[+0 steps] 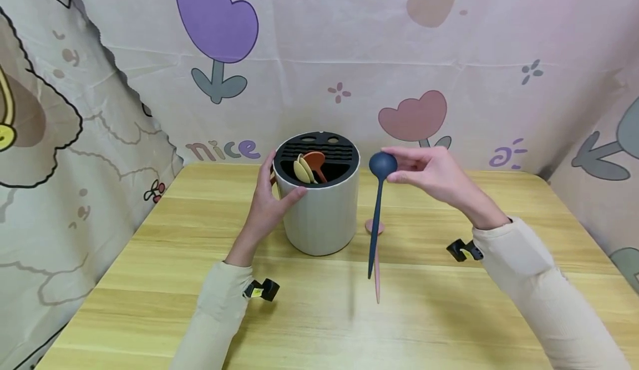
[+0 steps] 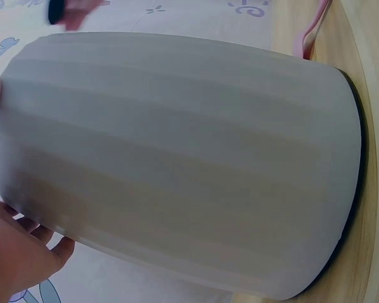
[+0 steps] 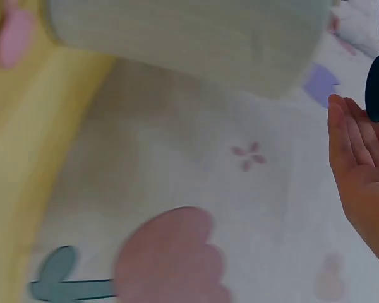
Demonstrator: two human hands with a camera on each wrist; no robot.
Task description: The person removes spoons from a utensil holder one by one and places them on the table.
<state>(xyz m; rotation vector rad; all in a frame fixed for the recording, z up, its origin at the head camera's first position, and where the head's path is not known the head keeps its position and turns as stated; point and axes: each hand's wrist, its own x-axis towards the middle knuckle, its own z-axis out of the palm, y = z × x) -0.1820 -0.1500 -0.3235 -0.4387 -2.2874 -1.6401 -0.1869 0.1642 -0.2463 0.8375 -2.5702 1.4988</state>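
In the head view my right hand [image 1: 436, 176] pinches a dark blue spoon [image 1: 383, 165] by its round bowl, its handle hanging down above the table. My left hand [image 1: 269, 203] holds the upper side of a light grey utensil holder [image 1: 321, 220], the thumb at the front near the rim and the fingers round the left side. Cream spoons [image 1: 302, 170] and an orange-red spoon [image 1: 315, 161] poke out of an opening in its black slotted lid [image 1: 341, 151]. The right wrist view catches the dark blue spoon [image 3: 378, 95] at its right edge.
A pink spoon [image 1: 377, 270] lies on the wooden table [image 1: 434, 314], right of the holder and partly behind the dark blue spoon's handle. Behind the table hangs a printed cloth [image 1: 309, 37]. Small black cameras [image 1: 263, 290] sit at both wrists.
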